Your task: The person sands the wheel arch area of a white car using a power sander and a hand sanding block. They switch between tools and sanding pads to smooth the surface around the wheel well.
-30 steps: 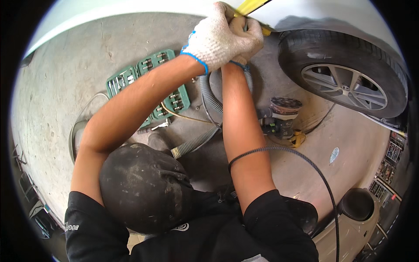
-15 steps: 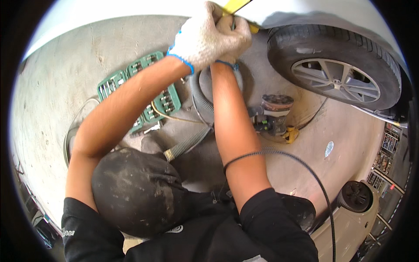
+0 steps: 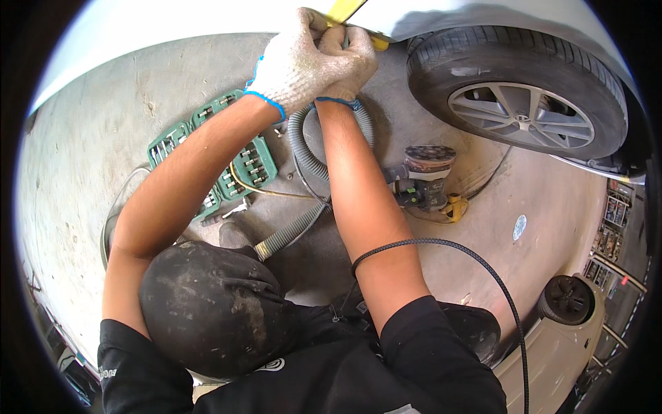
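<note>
Yellow strip (image 3: 345,10): slanting along the lower part of the white body panel (image 3: 207,17), above the floor's (image 3: 138,117) far edge, just left of the wheel (image 3: 520,103). Grip: my left hand (image 3: 293,65) and right hand (image 3: 349,61), both in knit gloves, meet beside the strip, fingers curled inward. Cannot tell whether either has clenched on it; the fingertips are hidden. Two hands together probably give steadier control at that narrow spot; arms outstretched, presumably to reach the panel.

Below my wrists: coiled grey hose (image 3: 296,134). Right of it, sander (image 3: 429,181) lying with its pad turned up, perhaps to spare the pad. Toward the floor's left edge, green socket case (image 3: 252,165) open, likely for ready access.
</note>
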Motion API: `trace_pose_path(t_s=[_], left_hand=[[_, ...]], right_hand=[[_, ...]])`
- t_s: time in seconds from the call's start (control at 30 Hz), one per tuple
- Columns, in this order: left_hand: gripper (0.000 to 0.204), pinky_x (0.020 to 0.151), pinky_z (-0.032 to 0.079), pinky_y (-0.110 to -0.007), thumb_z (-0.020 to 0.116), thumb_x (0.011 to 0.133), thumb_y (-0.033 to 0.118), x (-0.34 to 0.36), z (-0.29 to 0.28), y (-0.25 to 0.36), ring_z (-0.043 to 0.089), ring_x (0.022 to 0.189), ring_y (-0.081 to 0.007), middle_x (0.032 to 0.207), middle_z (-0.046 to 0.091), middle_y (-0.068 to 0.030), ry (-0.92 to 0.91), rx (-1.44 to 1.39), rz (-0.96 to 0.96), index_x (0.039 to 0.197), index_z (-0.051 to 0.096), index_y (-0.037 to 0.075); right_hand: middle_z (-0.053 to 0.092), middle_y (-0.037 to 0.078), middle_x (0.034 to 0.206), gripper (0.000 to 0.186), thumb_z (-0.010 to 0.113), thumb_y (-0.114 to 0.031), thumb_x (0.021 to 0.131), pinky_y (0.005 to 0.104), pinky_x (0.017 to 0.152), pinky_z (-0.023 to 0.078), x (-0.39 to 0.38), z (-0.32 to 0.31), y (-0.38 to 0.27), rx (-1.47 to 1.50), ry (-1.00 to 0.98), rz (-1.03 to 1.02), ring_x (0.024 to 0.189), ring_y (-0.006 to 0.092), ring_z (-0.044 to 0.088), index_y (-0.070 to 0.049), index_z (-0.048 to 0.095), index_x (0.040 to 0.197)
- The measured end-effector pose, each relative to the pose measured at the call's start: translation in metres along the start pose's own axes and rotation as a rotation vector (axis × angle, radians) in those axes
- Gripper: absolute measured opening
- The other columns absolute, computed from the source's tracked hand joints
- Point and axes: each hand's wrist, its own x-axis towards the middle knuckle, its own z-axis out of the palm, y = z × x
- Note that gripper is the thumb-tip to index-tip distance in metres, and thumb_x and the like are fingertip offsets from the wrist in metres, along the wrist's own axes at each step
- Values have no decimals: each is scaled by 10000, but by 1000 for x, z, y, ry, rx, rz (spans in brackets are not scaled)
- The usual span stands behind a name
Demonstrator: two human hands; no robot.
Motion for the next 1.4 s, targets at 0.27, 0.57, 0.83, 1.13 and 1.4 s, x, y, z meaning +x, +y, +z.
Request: trace_pose_path(t_s=[0.27, 0.57, 0.83, 1.13, 1.4], left_hand=[[615, 941, 496, -335, 790, 791, 326, 5, -1, -5, 627, 1064, -231, 1123, 645, -205, 4, -140, -15, 1180, 509, -58], [320, 908, 493, -287, 679, 918, 218, -3, -19, -19, 623, 1014, -168, 1062, 666, -119, 19, -258, -36, 1130, 585, -1], [368, 873, 515, -310, 657, 914, 271, 7, -7, -2, 637, 987, -204, 1058, 664, -142, -262, -19, -152, 1196, 587, 46], [513, 833, 518, -321, 629, 913, 438, -21, 13, 6, 634, 987, -189, 1054, 665, -147, -529, -47, -284, 1194, 629, 8], [553, 755, 577, -265, 638, 909, 435, -6, -10, -21, 698, 865, -175, 1055, 687, -141, -430, -546, -493, 1207, 598, -28]], right_hand=[[650, 31, 648, 215, 588, -121, 867, 338, 584, 501, -2, 11, 0, 97, -19, 376, 595, 156, 598, 20, 655, 719], [610, 184, 685, 251, 601, -214, 881, 381, 631, 467, 6, -73, 6, 74, -298, 157, 639, 265, 599, 14, 646, 787], [649, 58, 868, 260, 643, -237, 876, 289, 724, 475, -23, -121, 18, 258, -480, 821, 782, 141, 576, 8, 683, 954], [602, 13, 822, 216, 669, -233, 867, 275, 681, 433, 12, -118, 21, 362, -520, 715, 721, 136, 510, -29, 696, 929], [645, 124, 1024, 288, 590, -175, 910, 388, 805, 549, 8, -33, -4, 1011, -548, 1200, 921, 250, 639, -20, 589, 1152]])
